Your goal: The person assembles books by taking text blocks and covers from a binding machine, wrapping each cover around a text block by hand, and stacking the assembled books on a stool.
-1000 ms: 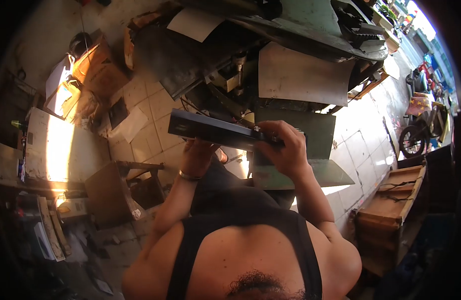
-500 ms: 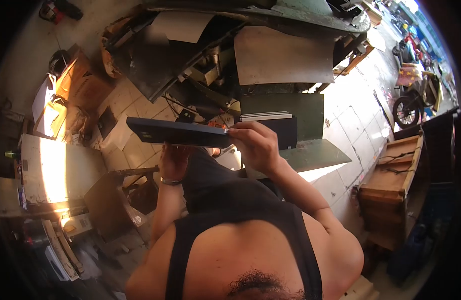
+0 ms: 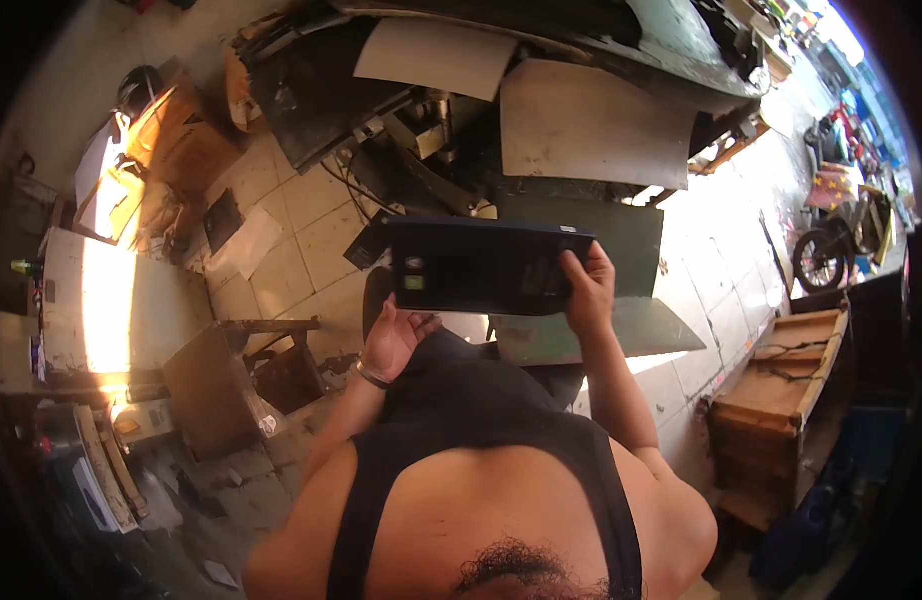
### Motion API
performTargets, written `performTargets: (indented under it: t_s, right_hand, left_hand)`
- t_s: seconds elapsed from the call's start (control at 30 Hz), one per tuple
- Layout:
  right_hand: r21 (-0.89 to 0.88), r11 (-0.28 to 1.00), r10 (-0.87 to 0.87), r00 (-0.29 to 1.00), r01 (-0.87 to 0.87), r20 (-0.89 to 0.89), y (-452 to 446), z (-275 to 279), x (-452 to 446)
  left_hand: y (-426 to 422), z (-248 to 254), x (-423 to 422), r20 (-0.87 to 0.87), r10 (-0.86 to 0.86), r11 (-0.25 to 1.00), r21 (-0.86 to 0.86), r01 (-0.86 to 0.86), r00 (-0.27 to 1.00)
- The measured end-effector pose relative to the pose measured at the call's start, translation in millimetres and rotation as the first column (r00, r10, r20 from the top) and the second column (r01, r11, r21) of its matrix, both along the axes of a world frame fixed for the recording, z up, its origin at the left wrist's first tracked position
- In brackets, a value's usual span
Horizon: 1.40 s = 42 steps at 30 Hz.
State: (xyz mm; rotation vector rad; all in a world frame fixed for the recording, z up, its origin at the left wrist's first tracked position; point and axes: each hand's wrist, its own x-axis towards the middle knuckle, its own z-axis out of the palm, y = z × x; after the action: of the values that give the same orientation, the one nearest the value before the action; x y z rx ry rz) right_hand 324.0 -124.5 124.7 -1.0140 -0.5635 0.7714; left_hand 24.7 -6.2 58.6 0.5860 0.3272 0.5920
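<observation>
Markings on the dark, flat rectangular case [image 3: 481,270] are too small to read. The right hand [image 3: 589,292] has its fingers clamped on one end, partly hidden behind; the left hand [image 3: 391,340] has its fingers slightly apart by a lower corner, contact unclear. Beneath the right fingers, a smooth green panel [image 3: 631,245] is partly covered.

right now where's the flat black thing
Head view, centre: the flat black thing is in the right hand, its left end near the left hand.
</observation>
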Motion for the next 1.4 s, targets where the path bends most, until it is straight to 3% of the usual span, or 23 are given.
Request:
performTargets:
  t_s: [0.1,0.13,0.17,0.2,0.3,0.4,0.5,0.53,0.63,0.73,0.8,0.87,0.93,0.97,1.0,1.07,1.1,1.2,1.27,1.3,1.33,1.4]
  right_hand:
    - [-0.087,0.996,-0.017,0.999,0.02,0.04,-10,-20,57]
    - [-0.178,0.984,0.021,0.995,-0.003,0.101,-14,-39,81]
    - [-0.348,0.931,-0.004,0.958,0.108,0.288,-20,-69,104]
    - [-0.48,0.842,0.007,0.885,0.247,0.466,-25,-94,118]
    - [-0.686,0.459,0.221,0.676,0.564,0.703,-42,-125,119]
    - [-0.759,0.464,0.246,0.757,0.457,0.606,-44,-128,99]
    - [-0.572,0.532,0.162,0.588,0.624,0.793,-37,-132,86]
    - [-0.477,0.56,0.118,0.504,0.677,0.855,-27,-128,84]
    - [-0.251,0.708,-0.004,0.359,0.66,0.933,10,-87,92]
    - [-0.338,0.806,-0.112,0.685,0.486,0.72,64,-57,110]
    - [-0.194,0.947,-0.192,0.936,0.255,0.296,105,-65,139]
    - [-0.049,0.991,-0.131,0.964,0.123,-0.232,143,-46,150]
    - [0.271,0.96,0.173,0.917,-0.075,-0.359,174,-45,170]
    - [0.397,0.909,0.289,0.881,-0.13,-0.374,177,-71,193]
    - [0.516,0.839,0.404,0.834,-0.174,-0.375,187,-83,211]
    - [0.476,0.84,0.385,0.905,-0.261,-0.183,203,-44,195]
    - [0.485,0.827,0.401,0.903,-0.285,-0.153,204,-28,187]
    - [0.478,0.842,0.351,0.926,-0.249,-0.138,206,-18,201]
    - [0.463,0.867,0.283,0.946,-0.182,-0.157,203,-18,215]
    - [0.542,0.81,0.312,0.947,-0.223,-0.077,208,17,189]
    - [0.524,0.83,0.251,0.967,-0.191,-0.046,206,14,202]
    - [0.485,0.866,0.19,0.977,-0.122,-0.094,206,28,208]
  left_hand:
    - [7,-14,-9,-0.259,0.067,0.996,0.076,-0.049,0.964]
    - [7,-17,-11,-0.36,0.074,0.994,0.104,-0.039,0.93]
    - [10,-18,-13,-0.475,0.064,0.983,0.179,0.026,0.877]
    - [10,-24,-16,-0.523,0.09,0.972,0.231,0.039,0.847]
    - [10,-56,-18,-0.601,0.164,0.947,0.318,0.046,0.782]
    - [7,-59,-17,-0.57,0.221,0.939,0.345,-0.014,0.792]
    - [28,-45,-13,-0.537,0.351,0.903,0.412,-0.125,0.767]
    - [50,-34,-11,-0.429,0.425,0.847,0.498,-0.183,0.797]
    - [146,19,1,-0.264,0.64,0.65,0.688,-0.323,0.722]
    - [261,74,24,-0.117,0.794,0.334,0.904,-0.267,0.597]
    - [330,126,46,-0.059,0.891,0.017,0.995,0.098,0.45]
    - [395,145,75,-0.006,0.936,-0.122,0.933,0.34,0.352]
    - [458,153,107,-0.036,0.963,-0.137,0.787,0.602,0.266]
    - [481,156,121,-0.044,0.975,-0.128,0.689,0.714,0.218]
    - [494,161,133,-0.114,0.979,-0.059,0.631,0.774,0.168]
    - [518,170,151,-0.243,0.969,0.073,0.484,0.872,0.054]
    - [533,163,158,-0.281,0.96,0.109,0.401,0.91,0.009]
    - [538,163,165,-0.441,0.895,0.257,0.375,0.891,-0.072]
    - [539,161,167,-0.414,0.906,0.257,0.384,0.887,-0.084]
    - [538,160,167,-0.401,0.911,0.258,0.384,0.886,-0.091]
    - [536,160,167,-0.404,0.91,0.265,0.381,0.886,-0.098]
    - [533,167,164,-0.402,0.908,0.282,0.376,0.883,-0.119]
